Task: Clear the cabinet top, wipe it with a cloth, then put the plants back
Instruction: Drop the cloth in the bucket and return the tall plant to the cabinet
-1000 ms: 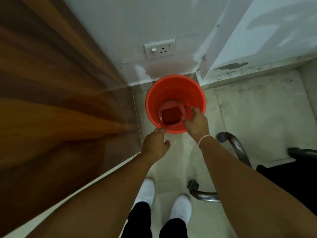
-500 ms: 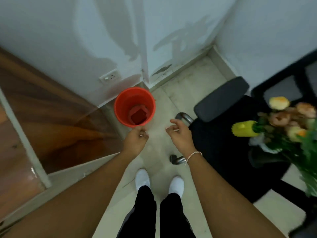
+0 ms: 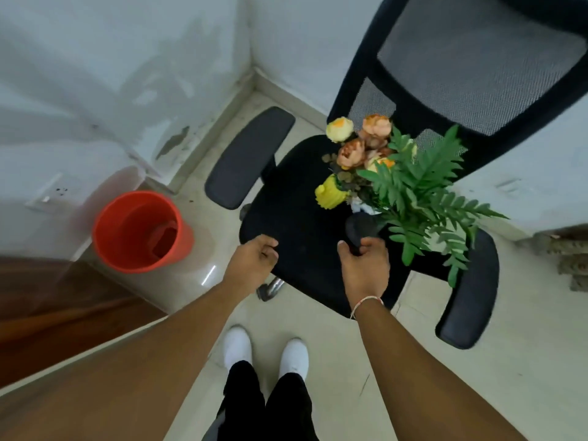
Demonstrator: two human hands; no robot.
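On the black office chair's seat (image 3: 299, 218) stand the plants: a bunch of orange and yellow flowers (image 3: 359, 141) by a yellow pot (image 3: 331, 194), a green fern (image 3: 420, 198) in a white pot, and a dark pot (image 3: 361, 226). My right hand (image 3: 364, 265) grips the dark pot low down, thumb on its left side. My left hand (image 3: 251, 261) hovers at the seat's front left edge, fingers loosely curled, holding nothing. A red bucket (image 3: 127, 230) on the floor holds the dark red cloth (image 3: 165, 241). The wooden cabinet top (image 3: 47, 297) lies at the lower left.
The chair's armrests (image 3: 248, 157) flank the seat, its mesh back rising at the upper right. White walls meet in a corner behind the bucket, with a wall socket (image 3: 47, 195) at the left. My white shoes (image 3: 267, 354) stand on pale floor tiles.
My view has swung right from the bucket to the chair. Both hands moved away from the bucket to the seat, and my right hand has taken hold of the dark pot.
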